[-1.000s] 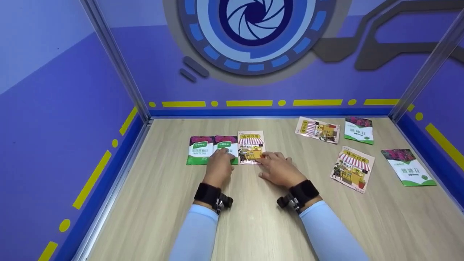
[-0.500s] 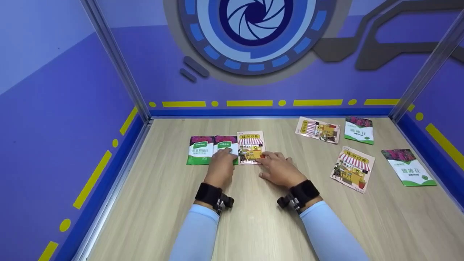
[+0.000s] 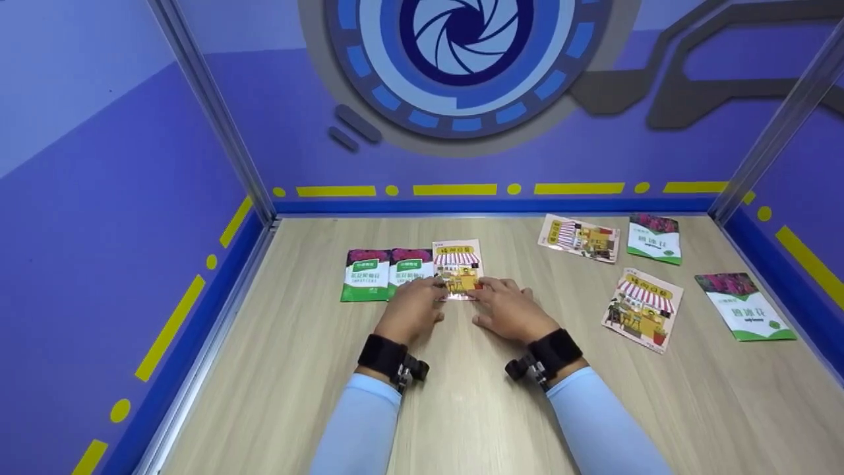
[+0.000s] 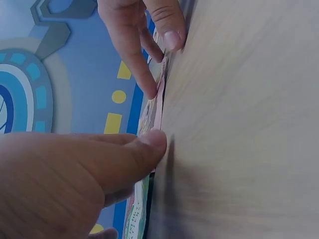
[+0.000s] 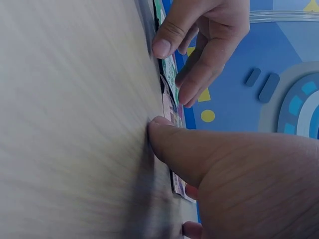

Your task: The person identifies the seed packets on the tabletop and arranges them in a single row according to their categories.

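Three flat packets lie side by side on the wooden tabletop (image 3: 455,409). Two are green and white with magenta flowers: the left green packet (image 3: 364,277) and the right green packet (image 3: 407,264), whose lower part is hidden by my left hand (image 3: 410,309). Against its right side lies a pink packet (image 3: 457,260) printed with a striped awning. My left fingertips reach the pink packet's left edge, with relaxed fingers. At its lower right, my right hand (image 3: 515,310) touches it with fingers spread; the right thumb (image 5: 162,127) is down by the near edge.
Toward the right lie two more pink packets, one sideways (image 3: 579,237) and one tilted (image 3: 643,310). Two green-and-white packets, one far (image 3: 654,237) and one near the right wall (image 3: 745,307), are there too. Blue-purple panels (image 3: 461,168) enclose the back and sides.
My left hand has shifted right, from over the right green packet to the left edge of the pink packet. My right hand and the packets look unmoved.
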`<state>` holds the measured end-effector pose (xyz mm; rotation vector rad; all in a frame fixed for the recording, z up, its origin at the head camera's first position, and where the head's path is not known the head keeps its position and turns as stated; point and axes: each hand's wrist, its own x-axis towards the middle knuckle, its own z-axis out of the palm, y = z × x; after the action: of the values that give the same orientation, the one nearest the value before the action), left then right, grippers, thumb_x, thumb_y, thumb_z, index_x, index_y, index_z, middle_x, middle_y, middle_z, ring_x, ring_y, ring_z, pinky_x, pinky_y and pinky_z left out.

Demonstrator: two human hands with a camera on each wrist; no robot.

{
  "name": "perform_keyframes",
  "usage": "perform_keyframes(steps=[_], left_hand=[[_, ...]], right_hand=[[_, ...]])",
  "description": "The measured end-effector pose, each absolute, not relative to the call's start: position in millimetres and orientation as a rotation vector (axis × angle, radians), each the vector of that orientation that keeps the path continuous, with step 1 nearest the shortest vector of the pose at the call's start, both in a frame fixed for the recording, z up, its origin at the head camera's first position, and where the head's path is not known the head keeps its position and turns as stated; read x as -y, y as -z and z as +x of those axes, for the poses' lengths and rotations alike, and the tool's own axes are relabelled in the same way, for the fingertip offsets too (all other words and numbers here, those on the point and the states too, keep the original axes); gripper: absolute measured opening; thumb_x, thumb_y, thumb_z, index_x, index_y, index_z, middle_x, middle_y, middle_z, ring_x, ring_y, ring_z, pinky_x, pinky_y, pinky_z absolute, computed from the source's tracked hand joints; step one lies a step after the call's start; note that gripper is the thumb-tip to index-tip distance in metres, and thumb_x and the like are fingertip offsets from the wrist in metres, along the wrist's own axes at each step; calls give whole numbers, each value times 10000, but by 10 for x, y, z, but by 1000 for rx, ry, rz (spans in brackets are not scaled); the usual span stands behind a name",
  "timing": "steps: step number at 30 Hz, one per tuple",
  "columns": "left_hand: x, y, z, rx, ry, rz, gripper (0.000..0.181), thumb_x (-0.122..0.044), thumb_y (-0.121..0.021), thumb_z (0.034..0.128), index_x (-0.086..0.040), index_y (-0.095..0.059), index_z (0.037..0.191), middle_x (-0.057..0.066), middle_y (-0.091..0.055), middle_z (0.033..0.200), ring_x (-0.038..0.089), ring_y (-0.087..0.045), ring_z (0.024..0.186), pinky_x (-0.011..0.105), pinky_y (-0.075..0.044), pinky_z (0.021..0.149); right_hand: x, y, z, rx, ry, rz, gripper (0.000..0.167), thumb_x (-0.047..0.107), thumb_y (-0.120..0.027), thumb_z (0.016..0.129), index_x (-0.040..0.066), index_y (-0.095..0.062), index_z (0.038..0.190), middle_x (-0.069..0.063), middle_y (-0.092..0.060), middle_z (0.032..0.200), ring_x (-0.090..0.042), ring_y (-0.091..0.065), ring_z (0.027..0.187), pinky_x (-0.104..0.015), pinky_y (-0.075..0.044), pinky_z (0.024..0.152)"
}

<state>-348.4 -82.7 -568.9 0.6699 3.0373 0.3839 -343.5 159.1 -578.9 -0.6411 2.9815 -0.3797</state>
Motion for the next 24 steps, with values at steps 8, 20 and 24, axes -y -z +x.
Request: perform_keyframes(steps=[8, 20, 24], left_hand=[[766, 5683, -3462, -3022, -400, 665, 465, -288, -818, 1013, -253, -738, 1470, 5, -588, 1663, 282, -555, 1543, 700, -396, 1279], [711, 5725, -3445, -2994, -359, 668, 492, -309, -844, 995, -238, -736, 1470, 22, -578, 1670, 279, -539, 1550, 656, -427, 1261], [694, 5720, -3435, -2991, -362, 657, 524, -302, -838, 1001, -235, -709, 1504, 15, -565, 1681, 277, -529, 1563, 623, -430, 1272]], right_hand=[[-1605, 5768, -3414, -2989, 417, -669, 601, 430, -775, 1029, 254, -627, 1585, -102, -504, 1723, -433, -501, 1541, -751, -492, 1079], [-1798, 5691, -3514, -3020, 575, -481, 590, 375, -722, 1062, 124, -607, 1583, -211, -508, 1699, -525, -503, 1532, -797, -434, 1185], [-2066, 5656, -3628, -3067, 623, -292, 578, 364, -694, 1075, 75, -604, 1568, -283, -518, 1657, -579, -508, 1493, -809, -418, 1189]])
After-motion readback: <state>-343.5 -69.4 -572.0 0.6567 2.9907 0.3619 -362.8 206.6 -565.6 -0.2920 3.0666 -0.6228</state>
